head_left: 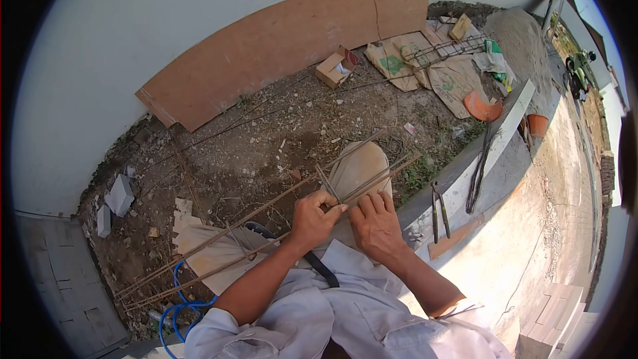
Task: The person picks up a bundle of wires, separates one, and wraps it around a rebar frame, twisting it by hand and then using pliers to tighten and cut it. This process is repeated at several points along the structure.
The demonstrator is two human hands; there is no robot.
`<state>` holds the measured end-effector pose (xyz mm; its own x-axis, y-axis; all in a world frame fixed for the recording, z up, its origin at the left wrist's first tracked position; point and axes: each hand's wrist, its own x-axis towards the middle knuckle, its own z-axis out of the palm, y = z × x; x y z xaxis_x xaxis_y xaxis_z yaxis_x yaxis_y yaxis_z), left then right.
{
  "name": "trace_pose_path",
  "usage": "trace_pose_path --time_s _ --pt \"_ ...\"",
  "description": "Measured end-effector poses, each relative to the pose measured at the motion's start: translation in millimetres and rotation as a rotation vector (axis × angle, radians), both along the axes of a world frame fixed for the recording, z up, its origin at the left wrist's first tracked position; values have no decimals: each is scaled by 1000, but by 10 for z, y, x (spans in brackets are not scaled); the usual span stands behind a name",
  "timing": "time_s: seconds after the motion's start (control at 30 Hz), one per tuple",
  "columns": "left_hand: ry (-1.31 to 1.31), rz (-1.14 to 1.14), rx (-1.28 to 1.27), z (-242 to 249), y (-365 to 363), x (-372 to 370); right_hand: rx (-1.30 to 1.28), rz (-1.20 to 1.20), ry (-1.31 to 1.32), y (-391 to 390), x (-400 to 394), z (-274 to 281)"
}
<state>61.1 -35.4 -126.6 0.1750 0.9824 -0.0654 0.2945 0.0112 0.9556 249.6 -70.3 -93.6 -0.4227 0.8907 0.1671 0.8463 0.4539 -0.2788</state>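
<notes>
A long, narrow rebar cage (266,207) of thin rusty bars and square stirrups lies slantwise across my knees. My left hand (315,221) is closed on it beside a stirrup (327,181), thumb and forefinger pinched together. Just to the right, my right hand (377,227) has its fingers curled down over the same bars. The two thumbs nearly meet; any tie wire between the fingertips is too small to make out. On the concrete ledge to my right rest pincers (439,211) with dark handles and a bundle of black binding wire (480,171).
A plywood sheet (286,43) leans on the white wall. Ahead lie a small cardboard box (336,68), flattened paper sacks (455,83) and an orange curved piece (482,106). Blue hose (178,309) coils at my left; pale blocks (119,195) sit farther left. The concrete ledge (458,186) borders my right.
</notes>
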Motion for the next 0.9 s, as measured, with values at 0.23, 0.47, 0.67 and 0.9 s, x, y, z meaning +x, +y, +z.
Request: trace_pose_path --time_s 0.23,0.47,0.67,0.9 --pt "32 -23 288 -41 -88 -18 -546 -220 332 -183 -47 210" --pt "5 -59 459 -82 -83 -40 -660 -256 427 -496 -20 299" --pt "-42 -116 455 -111 -75 -88 -531 -412 614 -353 -235 222" --pt "-107 -138 357 -108 -67 -158 -123 -364 517 -124 -344 -186"
